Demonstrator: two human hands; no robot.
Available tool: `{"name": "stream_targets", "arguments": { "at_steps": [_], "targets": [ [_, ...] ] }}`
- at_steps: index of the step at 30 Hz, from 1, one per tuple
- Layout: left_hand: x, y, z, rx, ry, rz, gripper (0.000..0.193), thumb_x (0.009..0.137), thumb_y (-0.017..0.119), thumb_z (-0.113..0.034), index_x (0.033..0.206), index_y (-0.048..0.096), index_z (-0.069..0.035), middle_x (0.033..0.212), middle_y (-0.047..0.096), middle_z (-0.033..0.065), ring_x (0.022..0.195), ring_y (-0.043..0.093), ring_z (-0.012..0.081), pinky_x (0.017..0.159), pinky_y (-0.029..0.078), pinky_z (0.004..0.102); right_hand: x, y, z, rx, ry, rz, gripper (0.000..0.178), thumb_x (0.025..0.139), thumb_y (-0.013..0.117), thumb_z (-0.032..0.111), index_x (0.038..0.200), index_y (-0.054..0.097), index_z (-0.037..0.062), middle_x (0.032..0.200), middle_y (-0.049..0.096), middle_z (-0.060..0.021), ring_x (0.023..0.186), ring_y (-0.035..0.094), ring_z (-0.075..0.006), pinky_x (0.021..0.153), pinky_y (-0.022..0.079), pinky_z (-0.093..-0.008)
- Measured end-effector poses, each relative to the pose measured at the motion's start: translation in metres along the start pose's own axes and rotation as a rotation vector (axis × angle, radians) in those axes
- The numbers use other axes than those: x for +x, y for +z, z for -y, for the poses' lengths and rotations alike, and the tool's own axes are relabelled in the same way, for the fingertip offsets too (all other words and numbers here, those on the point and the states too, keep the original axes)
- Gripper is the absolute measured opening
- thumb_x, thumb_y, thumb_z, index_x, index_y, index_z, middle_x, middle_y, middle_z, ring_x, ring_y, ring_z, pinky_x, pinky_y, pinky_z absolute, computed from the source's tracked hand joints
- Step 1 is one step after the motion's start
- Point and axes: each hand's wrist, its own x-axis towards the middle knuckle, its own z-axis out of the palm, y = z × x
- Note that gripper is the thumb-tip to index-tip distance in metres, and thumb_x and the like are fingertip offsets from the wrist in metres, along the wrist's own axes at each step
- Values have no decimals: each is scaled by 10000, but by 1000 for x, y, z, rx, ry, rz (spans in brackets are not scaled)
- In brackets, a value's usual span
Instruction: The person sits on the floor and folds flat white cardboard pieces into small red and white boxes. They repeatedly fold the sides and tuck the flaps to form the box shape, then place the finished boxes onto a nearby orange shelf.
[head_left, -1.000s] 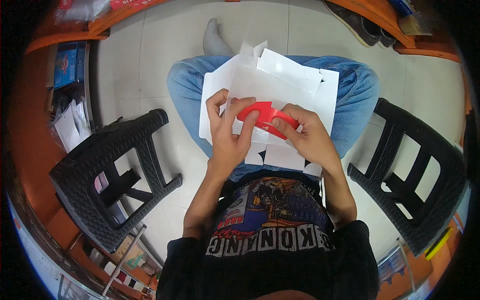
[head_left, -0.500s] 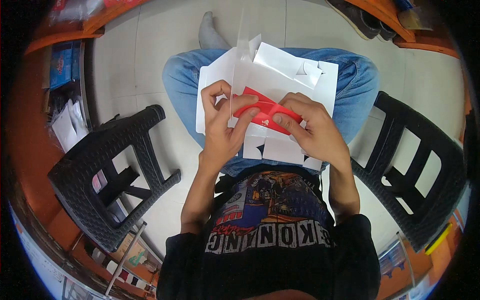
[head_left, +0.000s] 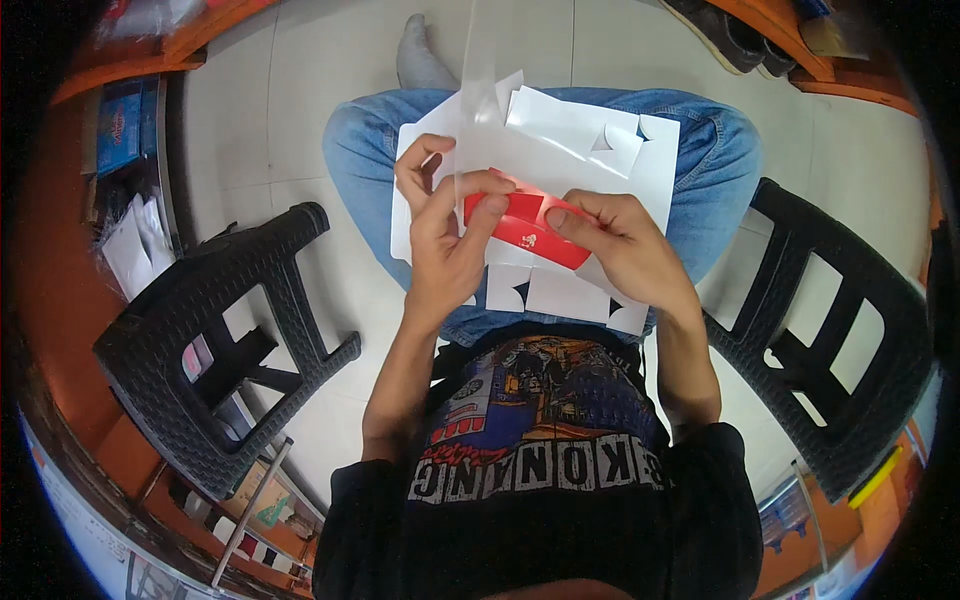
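Held level over my lap is a small red paper packet [head_left: 530,240] with a little pale print near its lower edge. My left hand [head_left: 440,245] pinches the packet's left end between thumb and fingers. A clear plastic strip [head_left: 480,95] rises from beside these fingers; whether they grip it too I cannot tell. At the packet's right end, my right hand [head_left: 640,255] presses its thumb on top, with the fingers mostly hidden behind. Beneath both hands a flattened white cardboard box [head_left: 655,170] with cut flaps and curved notches lies across my crossed legs.
Black plastic stools stand at my left [head_left: 210,350] and right [head_left: 835,330]. An orange shelf [head_left: 130,75] and a blue box [head_left: 122,130] are at the far left. Dark shoes [head_left: 715,35] sit under orange woodwork at the far right. Pale tiles cover the floor.
The packet has tilted, and its upper face shows a darker red area between my thumbs. My right thumb has slid up toward its top edge. Both hands have shifted slightly.
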Motion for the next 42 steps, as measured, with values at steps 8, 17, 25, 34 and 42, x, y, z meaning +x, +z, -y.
{"name": "stream_targets", "arguments": {
  "at_steps": [8,17,25,34,42],
  "targets": [
    [-3,13,13,-154,44,58,171,938,642,-16,1094,685,-73,1588,275,203,1510,257,417,1228,200,549,-6,10,0,-100,-120,-20,278,1057,605,248,976,666,-11,716,538,4,645,427,-65,585,384,-268],
    [3,0,-3,207,128,119,146,937,639,-16,1051,706,-79,1567,310,216,1476,326,416,1183,320,527,-3,4,10,-176,-167,-3,328,1054,526,277,1003,619,-33,857,611,-200,729,619,-252,706,487,-374],
    [4,-21,-15,181,-135,68,109,1011,607,-111,1089,656,-52,1372,463,228,1292,445,428,1073,385,492,-32,-20,5,103,-426,-99,354,984,621,299,1154,654,-10,1028,714,-134,1020,683,-260,1034,452,-416],
    [-6,-3,-21,308,-133,17,105,1021,597,-115,1094,637,-51,1326,466,244,1164,498,382,961,435,449,-31,24,-21,-20,-606,-812,166,861,783,35,1001,713,-19,961,706,-117,934,657,-252,1108,422,-517],
    [-8,5,-40,280,-34,83,100,989,631,-60,1086,655,-64,1453,356,246,1352,441,448,1017,489,503,-15,25,-13,-435,-722,-787,234,835,777,36,1068,753,25,959,668,-103,946,645,-253,1119,406,-535]
  ]
}}
